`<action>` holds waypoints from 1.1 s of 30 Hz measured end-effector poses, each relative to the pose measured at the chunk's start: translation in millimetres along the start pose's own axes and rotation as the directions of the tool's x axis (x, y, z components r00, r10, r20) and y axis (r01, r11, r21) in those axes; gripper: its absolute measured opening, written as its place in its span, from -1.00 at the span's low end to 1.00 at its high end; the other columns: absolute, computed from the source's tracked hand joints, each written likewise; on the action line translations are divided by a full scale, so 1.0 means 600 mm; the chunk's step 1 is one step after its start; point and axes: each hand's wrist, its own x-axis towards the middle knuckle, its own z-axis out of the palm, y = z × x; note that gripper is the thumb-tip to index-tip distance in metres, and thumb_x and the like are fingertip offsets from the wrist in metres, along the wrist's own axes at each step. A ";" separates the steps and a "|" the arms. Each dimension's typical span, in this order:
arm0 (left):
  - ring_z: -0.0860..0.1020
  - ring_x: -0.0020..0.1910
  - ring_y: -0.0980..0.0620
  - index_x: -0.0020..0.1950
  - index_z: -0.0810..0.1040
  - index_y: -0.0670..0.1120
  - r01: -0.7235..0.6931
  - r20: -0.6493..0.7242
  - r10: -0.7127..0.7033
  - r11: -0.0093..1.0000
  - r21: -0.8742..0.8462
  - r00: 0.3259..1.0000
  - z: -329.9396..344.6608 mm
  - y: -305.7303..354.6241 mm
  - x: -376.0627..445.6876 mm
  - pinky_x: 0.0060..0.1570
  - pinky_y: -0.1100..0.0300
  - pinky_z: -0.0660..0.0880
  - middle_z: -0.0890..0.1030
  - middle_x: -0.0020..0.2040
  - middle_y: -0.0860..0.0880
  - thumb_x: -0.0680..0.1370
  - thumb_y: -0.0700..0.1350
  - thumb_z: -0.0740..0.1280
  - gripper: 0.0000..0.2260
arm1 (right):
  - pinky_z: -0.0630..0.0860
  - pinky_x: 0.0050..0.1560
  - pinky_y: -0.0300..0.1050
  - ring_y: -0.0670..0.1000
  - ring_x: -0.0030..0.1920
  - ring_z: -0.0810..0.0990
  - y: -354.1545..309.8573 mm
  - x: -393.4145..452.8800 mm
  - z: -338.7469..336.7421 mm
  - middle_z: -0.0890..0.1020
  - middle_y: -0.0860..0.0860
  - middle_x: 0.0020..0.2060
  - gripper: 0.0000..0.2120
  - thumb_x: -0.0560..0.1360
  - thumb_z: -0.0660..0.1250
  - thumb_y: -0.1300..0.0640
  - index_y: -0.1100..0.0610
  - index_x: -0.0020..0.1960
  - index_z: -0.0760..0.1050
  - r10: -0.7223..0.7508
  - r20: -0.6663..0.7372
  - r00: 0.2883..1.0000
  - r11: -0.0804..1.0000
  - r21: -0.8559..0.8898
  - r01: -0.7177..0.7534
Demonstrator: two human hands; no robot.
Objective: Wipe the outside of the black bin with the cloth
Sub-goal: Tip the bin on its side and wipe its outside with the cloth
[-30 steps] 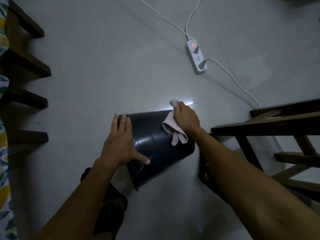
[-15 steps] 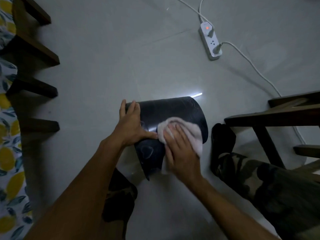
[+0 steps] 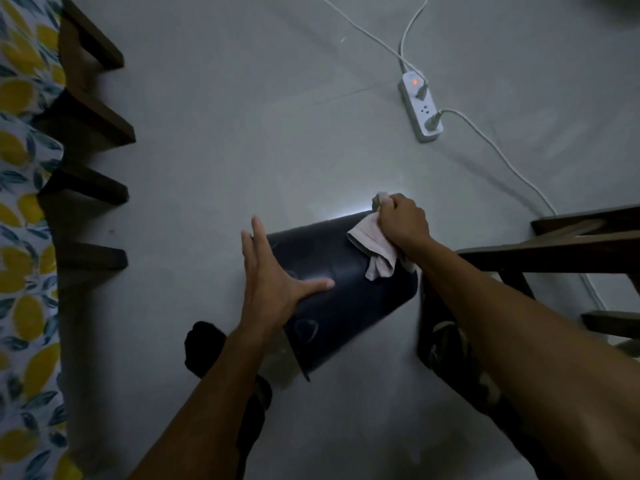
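- My black bin (image 3: 346, 292) lies tipped on the grey floor (image 3: 214, 140), long axis running far-left to near-right.
- My left hand (image 3: 273, 289) presses flat, fingers spread, on its side.
- My right hand (image 3: 403, 221) clenches the cloth (image 3: 372, 244) against its far end.
- A power strip (image 3: 420, 110) sits beyond.

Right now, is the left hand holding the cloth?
No, the left hand lies flat and open on the black bin; the right hand grips the cloth.

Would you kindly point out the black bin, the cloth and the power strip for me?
black bin (image 3: 349, 299): head view, on its bare curved side wall.
cloth (image 3: 372, 239): head view, on the flat fold beside the right hand.
power strip (image 3: 420, 110): head view, on its white top face between the plugs.
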 end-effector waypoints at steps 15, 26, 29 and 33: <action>0.24 0.42 0.01 0.62 -0.02 0.14 -0.142 -0.227 0.166 0.983 0.117 0.960 -0.011 -0.001 -0.094 0.33 0.03 0.34 0.23 0.45 0.03 0.25 0.17 0.65 0.14 | 0.27 -0.31 -0.39 -0.13 -0.20 0.49 0.031 -0.138 -0.021 0.53 -0.04 -0.09 -0.70 0.77 0.01 -0.03 0.10 0.20 0.46 0.067 -0.076 0.995 0.957 0.289 -0.042; 0.49 0.13 -0.10 0.41 0.39 -0.09 -0.075 -0.259 0.274 0.806 0.587 0.926 -0.017 -0.026 -0.154 0.09 0.02 0.40 0.52 0.20 -0.12 0.39 0.37 0.42 -0.23 | 0.43 0.07 -0.11 0.11 0.20 0.62 0.090 -0.271 -0.062 0.63 0.10 0.17 -0.58 0.75 0.04 -0.10 0.11 0.38 0.49 0.094 -0.115 0.989 0.932 0.358 -0.047; 0.44 0.25 -0.13 0.45 0.36 -0.10 -0.119 -0.253 0.316 0.807 0.578 0.914 -0.034 0.006 -0.117 0.18 -0.03 0.39 0.45 0.34 -0.13 0.36 0.39 0.43 -0.16 | 0.43 0.08 -0.12 0.12 0.26 0.61 0.081 -0.283 -0.065 0.62 0.11 0.24 -0.64 0.75 0.09 0.01 0.12 0.43 0.47 -0.027 -0.185 0.982 0.972 0.225 0.069; 0.10 0.57 -0.18 0.61 0.10 -0.09 -0.166 0.037 0.192 0.717 0.677 0.981 -0.031 0.006 -0.078 0.47 -0.14 0.16 0.08 0.62 -0.18 0.18 0.56 0.40 0.20 | 0.43 -0.05 -0.32 -0.10 0.05 0.59 0.082 -0.304 -0.034 0.53 -0.10 0.06 -0.71 0.73 0.16 0.08 0.12 0.39 0.48 -0.326 -0.249 0.912 0.939 0.030 0.344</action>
